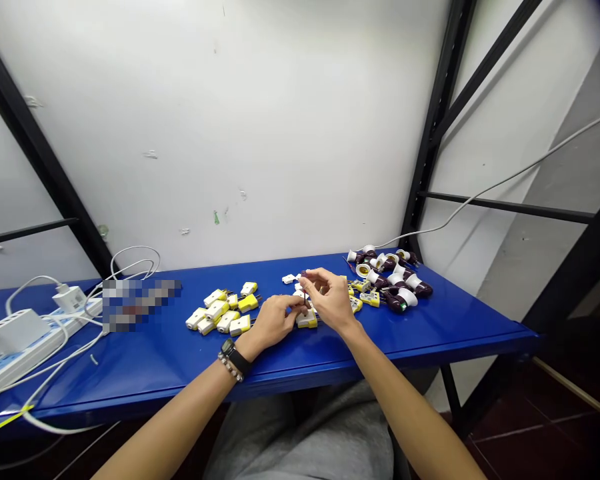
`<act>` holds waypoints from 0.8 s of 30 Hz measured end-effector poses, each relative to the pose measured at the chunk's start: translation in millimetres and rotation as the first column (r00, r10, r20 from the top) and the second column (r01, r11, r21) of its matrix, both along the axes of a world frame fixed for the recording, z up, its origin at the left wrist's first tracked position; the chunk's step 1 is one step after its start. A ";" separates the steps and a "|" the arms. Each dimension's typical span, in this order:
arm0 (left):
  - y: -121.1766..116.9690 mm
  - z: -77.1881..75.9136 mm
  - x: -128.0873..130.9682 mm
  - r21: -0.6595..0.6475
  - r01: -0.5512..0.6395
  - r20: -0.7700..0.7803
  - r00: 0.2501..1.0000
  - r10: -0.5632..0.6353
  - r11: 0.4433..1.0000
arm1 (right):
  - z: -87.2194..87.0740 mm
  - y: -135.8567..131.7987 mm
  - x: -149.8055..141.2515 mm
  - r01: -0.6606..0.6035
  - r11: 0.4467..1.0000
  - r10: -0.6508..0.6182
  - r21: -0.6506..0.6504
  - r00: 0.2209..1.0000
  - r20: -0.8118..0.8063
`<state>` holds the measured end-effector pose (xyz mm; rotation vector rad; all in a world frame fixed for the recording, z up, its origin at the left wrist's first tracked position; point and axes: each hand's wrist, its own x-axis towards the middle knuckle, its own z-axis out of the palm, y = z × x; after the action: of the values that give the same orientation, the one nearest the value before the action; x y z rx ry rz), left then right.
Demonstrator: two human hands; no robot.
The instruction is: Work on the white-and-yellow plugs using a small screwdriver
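Observation:
My right hand (334, 300) is closed around a small screwdriver (305, 291), its thin shaft pointing straight down. Beneath the tip, a yellow-and-white electrical plug (307, 321) lies on the blue table (280, 363), with my left hand (275, 319) closed on it; the fingertips partly hide the contact. To the left of my left hand is a group of white-and-yellow plugs (217, 309), several with prongs showing. Beyond my right hand are yellow plug parts (370, 298), and small white pieces (289, 279) lie behind the screwdriver.
Maroon-and-white lamp holders (405, 298) are heaped at the right back. Power strips (15, 343) with plugged-in chargers and looped white cables (63, 360) occupy the left end. Black metal shelf posts (433, 127) frame the table, and a white wall (280, 167) closes off the back.

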<state>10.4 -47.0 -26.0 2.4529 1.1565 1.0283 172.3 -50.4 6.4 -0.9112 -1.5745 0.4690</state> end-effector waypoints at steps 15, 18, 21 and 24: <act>-3.0 -1.4 -0.6 0.034 -0.007 -0.012 1.000 0.007 0.999 | 1.5 -1.5 2.3 -0.001 1.000 0.002 0.009 0.995 -0.104; -5.8 -0.6 -1.0 0.046 0.049 -0.042 0.998 -0.047 0.998 | 2.4 -0.3 7.4 0.022 1.000 -0.014 0.021 0.946 -0.324; -7.0 0.0 -1.2 0.048 0.109 -0.092 0.990 -0.105 0.993 | 4.4 -1.2 14.3 0.070 0.997 -0.051 0.034 0.914 -0.403; -7.6 0.7 -0.6 0.069 0.127 -0.143 0.983 -0.116 0.990 | 3.7 -3.1 19.3 0.064 0.997 -0.044 0.045 0.934 -0.355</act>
<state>9.8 -54.6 -25.3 2.6567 1.0082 0.8960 191.6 -53.6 10.1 -0.7755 -1.2250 0.5160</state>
